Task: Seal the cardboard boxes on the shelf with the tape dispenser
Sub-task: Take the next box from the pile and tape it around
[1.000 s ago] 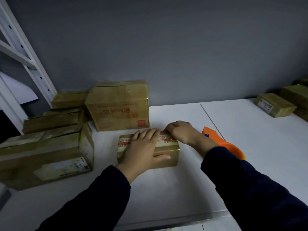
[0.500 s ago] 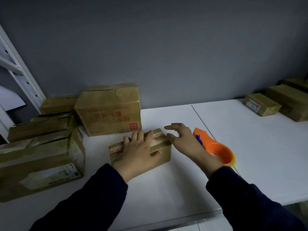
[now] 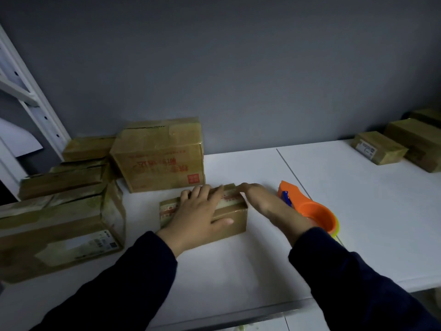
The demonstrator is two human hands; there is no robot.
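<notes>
Taped brown cartons (image 3: 59,225) left of the fingers, left hand (image 3: 198,216) flat on small rectangular cardboard box (image 3: 232,226), fingers straight, right hand (image 3: 267,206) straight-fingered at its right end, orange plastic tape dispenser (image 3: 307,209) just beyond, smooth white shelf (image 3: 358,211), grey wall (image 3: 238,80)

Both hands (image 3: 235,211) flat on small box (image 3: 230,217).

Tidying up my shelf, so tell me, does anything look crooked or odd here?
The big box at the back seems upside down: its red print reads inverted. The small box in front lies slightly askew.
</notes>
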